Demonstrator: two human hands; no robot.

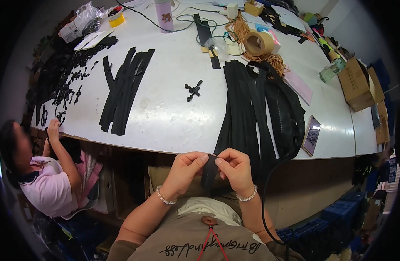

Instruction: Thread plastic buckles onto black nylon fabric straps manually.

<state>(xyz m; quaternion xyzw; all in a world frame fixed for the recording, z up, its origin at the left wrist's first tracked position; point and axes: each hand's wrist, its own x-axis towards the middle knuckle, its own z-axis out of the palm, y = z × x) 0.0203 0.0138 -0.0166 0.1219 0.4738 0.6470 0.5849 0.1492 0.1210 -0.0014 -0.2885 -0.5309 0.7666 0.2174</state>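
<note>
A black fabric strip (209, 174) hangs down between my hands, just off the table's near edge. My left hand (188, 167) pinches its top edge from one side, and my right hand (235, 167) pinches it from the other, thumbs almost meeting. Right beyond them, a bundle of long black strips (240, 113) lies on the table and drapes over its edge. A small cluster of black plastic buckles or clips (194, 90) rests further out; their exact kind is too small to tell.
Another pile of black strips (127, 93) lies left on the white table (165, 117). A black bag (285, 111) with a strap, a phone (312, 135), a tape roll (258, 42) and a cardboard box (357, 85) are to the right. At left, a co-worker (50, 182) handles small black parts.
</note>
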